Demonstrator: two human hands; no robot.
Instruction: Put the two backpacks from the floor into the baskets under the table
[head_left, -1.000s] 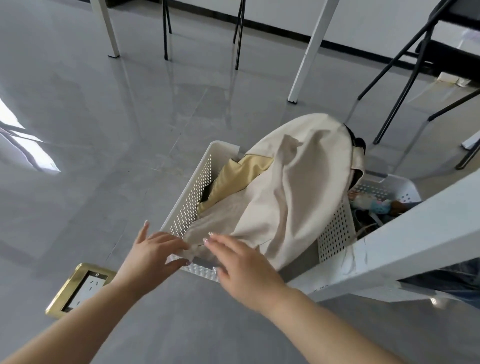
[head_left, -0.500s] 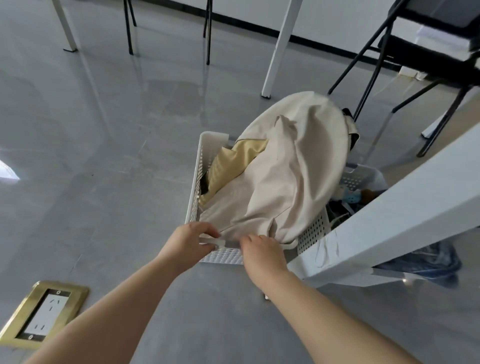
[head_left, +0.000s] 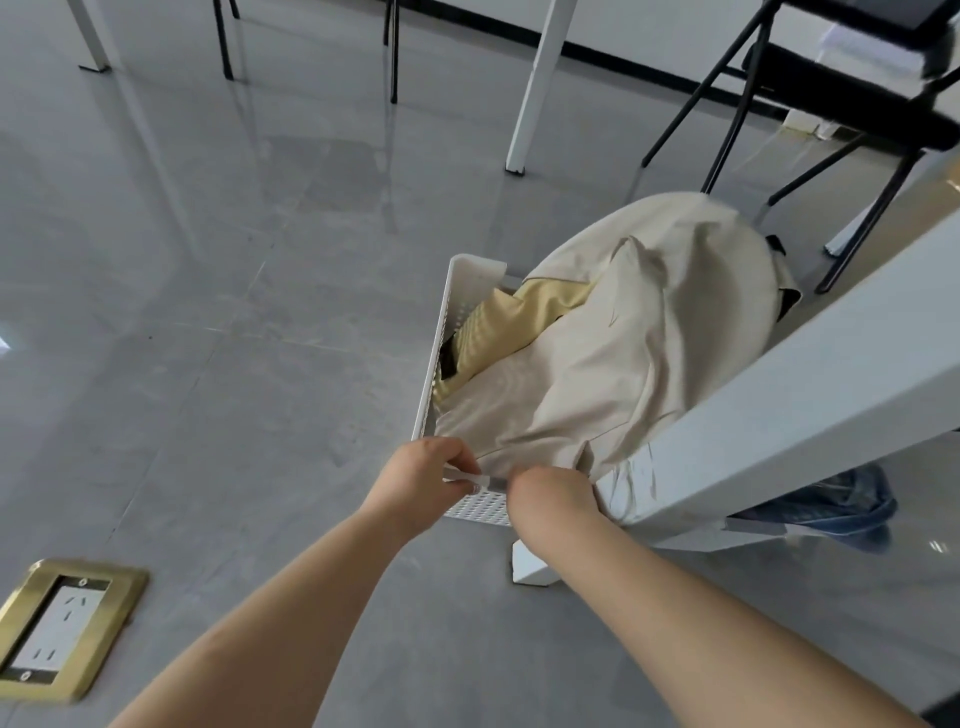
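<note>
Two hands: your left hand (head_left: 423, 480) and right hand (head_left: 550, 501) are both curled shut on the near rim of the white basket (head_left: 470, 291), thumbs and fingers wrapped over its top edge.
Head view, backpack: the cream backpack (head_left: 623, 353) already lies in that basket, its bulk heaped above the rim and leaning toward the far right corner; a yellow lining (head_left: 514, 322) shows at the open left side.
Head view, surface: the white frame of the surface (head_left: 789, 395) crosses the picture just right of your right hand, and the basket sits partly beneath it, with its left side out on the floor (head_left: 208, 312).
Second backpack: you cannot tell where it is from here; only a bit of blue fabric (head_left: 841, 506) shows beyond the frame.
Step in hand: likely sliding the loaded basket in under the surface.
How to do it well: keep both grips level so the basket moves straight and does not twist against the white leg (head_left: 530, 564) by your right wrist.
Watch: the backpack's high hump may catch the frame's underside; press it down first if it rubs.
Also near: a brass floor socket (head_left: 62, 623) lies well to the left, clear of the path.
</note>
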